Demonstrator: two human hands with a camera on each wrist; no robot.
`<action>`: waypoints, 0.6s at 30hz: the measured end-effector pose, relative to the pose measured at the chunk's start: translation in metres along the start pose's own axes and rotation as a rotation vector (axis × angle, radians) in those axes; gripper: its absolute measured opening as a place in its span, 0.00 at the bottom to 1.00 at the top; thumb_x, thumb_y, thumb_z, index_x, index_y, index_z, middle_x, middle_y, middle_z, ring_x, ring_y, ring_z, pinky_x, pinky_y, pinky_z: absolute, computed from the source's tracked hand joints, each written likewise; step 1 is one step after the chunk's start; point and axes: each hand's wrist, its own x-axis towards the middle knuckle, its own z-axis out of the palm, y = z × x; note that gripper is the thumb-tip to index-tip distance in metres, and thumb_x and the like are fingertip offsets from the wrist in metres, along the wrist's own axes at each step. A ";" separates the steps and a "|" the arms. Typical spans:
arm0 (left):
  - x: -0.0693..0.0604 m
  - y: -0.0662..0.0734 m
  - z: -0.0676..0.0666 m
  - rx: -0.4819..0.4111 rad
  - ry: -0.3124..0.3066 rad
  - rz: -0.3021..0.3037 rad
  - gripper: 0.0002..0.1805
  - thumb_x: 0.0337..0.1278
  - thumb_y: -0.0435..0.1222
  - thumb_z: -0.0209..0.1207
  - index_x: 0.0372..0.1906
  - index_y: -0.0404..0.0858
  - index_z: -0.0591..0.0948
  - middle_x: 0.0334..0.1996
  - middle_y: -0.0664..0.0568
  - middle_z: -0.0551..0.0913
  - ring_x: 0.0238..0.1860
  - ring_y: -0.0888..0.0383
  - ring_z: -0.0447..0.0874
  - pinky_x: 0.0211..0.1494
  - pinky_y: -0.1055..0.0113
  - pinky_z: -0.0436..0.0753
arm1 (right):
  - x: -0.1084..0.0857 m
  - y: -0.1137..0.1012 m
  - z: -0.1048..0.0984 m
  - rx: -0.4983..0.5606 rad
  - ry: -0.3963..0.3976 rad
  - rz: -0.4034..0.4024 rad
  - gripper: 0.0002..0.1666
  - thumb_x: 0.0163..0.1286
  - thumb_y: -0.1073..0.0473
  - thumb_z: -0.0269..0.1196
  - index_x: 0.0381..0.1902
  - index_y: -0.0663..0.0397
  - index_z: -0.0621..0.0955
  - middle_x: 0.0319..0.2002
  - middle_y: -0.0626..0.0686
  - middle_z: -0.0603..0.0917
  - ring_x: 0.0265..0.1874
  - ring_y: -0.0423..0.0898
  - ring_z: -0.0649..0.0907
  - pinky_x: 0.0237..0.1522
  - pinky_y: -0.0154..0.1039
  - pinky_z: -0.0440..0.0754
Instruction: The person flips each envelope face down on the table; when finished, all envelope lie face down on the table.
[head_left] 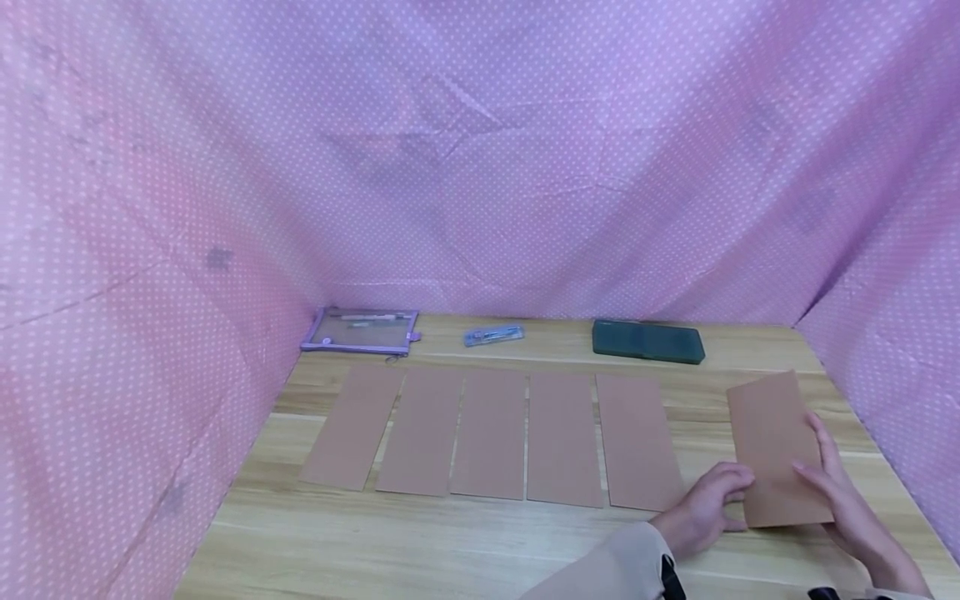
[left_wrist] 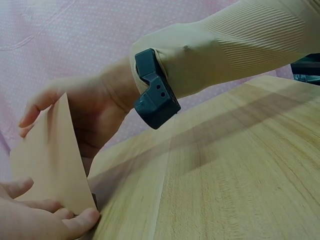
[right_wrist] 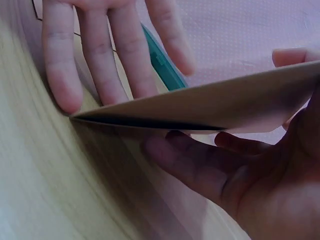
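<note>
A folded brown kraft-paper card stands tilted over the right side of the table. My right hand grips it along its right edge, thumb on the near face and fingers behind. The two layers part a little in the right wrist view, leaving a dark gap. My left hand is at the card's lower left edge, its straight fingers touching it. In the left wrist view the card is seen between both hands.
Several brown cards lie in a row on the wooden table. Behind them are a purple mesh pouch, a small blue clear packet and a dark green case. Pink dotted cloth hangs around the table.
</note>
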 end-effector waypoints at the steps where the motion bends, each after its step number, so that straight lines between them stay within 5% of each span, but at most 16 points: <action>1: 0.000 0.000 0.000 -0.002 -0.002 0.000 0.16 0.65 0.34 0.50 0.55 0.33 0.75 0.54 0.52 0.77 0.60 0.52 0.70 0.63 0.32 0.72 | -0.001 0.001 0.000 -0.024 0.012 0.000 0.43 0.80 0.64 0.33 0.77 0.24 0.26 0.75 0.30 0.17 0.61 0.15 0.56 0.53 0.19 0.69; 3: -0.001 -0.001 -0.001 -0.009 -0.003 0.000 0.16 0.65 0.34 0.50 0.55 0.33 0.75 0.54 0.51 0.77 0.61 0.51 0.70 0.64 0.31 0.71 | -0.003 0.002 -0.002 0.016 0.010 0.007 0.43 0.80 0.64 0.33 0.77 0.22 0.27 0.77 0.32 0.22 0.62 0.16 0.59 0.53 0.20 0.71; 5: -0.001 -0.001 -0.002 -0.015 -0.006 -0.001 0.16 0.65 0.34 0.50 0.55 0.33 0.74 0.55 0.51 0.77 0.61 0.50 0.69 0.65 0.31 0.71 | -0.004 0.004 -0.005 0.103 -0.012 -0.006 0.44 0.80 0.66 0.33 0.77 0.21 0.29 0.77 0.33 0.38 0.60 0.19 0.69 0.55 0.24 0.76; 7: -0.002 -0.001 -0.003 -0.019 -0.010 -0.005 0.16 0.66 0.34 0.50 0.56 0.33 0.74 0.56 0.51 0.76 0.62 0.50 0.68 0.65 0.31 0.71 | -0.004 0.006 -0.010 0.211 -0.048 -0.038 0.47 0.78 0.70 0.34 0.78 0.21 0.32 0.70 0.30 0.56 0.47 0.28 0.82 0.41 0.30 0.84; 10: -0.003 -0.001 -0.004 -0.022 -0.013 -0.008 0.16 0.66 0.33 0.50 0.56 0.33 0.74 0.56 0.50 0.76 0.62 0.49 0.69 0.66 0.31 0.71 | -0.005 0.009 -0.015 0.381 -0.108 -0.076 0.52 0.74 0.78 0.34 0.78 0.20 0.36 0.59 0.27 0.70 0.44 0.40 0.88 0.39 0.38 0.88; 12: -0.004 -0.002 -0.005 -0.015 -0.014 -0.005 0.16 0.66 0.32 0.50 0.56 0.32 0.75 0.57 0.49 0.76 0.63 0.48 0.69 0.65 0.32 0.72 | -0.007 0.011 -0.016 0.374 -0.099 -0.087 0.54 0.71 0.80 0.35 0.78 0.20 0.37 0.64 0.29 0.70 0.53 0.35 0.84 0.41 0.32 0.86; 15: -0.004 -0.003 -0.006 -0.011 -0.007 0.000 0.16 0.66 0.29 0.50 0.56 0.32 0.75 0.56 0.47 0.76 0.62 0.49 0.72 0.64 0.35 0.75 | -0.010 0.013 -0.018 0.280 -0.014 -0.057 0.57 0.69 0.82 0.39 0.79 0.21 0.38 0.62 0.28 0.69 0.52 0.28 0.81 0.40 0.26 0.82; 17: -0.004 -0.004 -0.007 -0.013 0.008 0.004 0.16 0.65 0.27 0.51 0.56 0.33 0.76 0.55 0.48 0.77 0.60 0.51 0.74 0.63 0.37 0.77 | -0.013 0.014 -0.017 0.169 0.031 -0.034 0.57 0.69 0.81 0.40 0.79 0.23 0.35 0.69 0.24 0.57 0.63 0.18 0.64 0.59 0.18 0.68; 18: -0.004 -0.005 -0.008 -0.014 0.017 0.007 0.16 0.64 0.25 0.51 0.55 0.33 0.76 0.54 0.48 0.78 0.59 0.51 0.75 0.62 0.38 0.78 | -0.014 0.015 -0.018 0.168 0.041 -0.033 0.58 0.69 0.81 0.40 0.80 0.23 0.36 0.69 0.24 0.58 0.63 0.17 0.64 0.59 0.17 0.67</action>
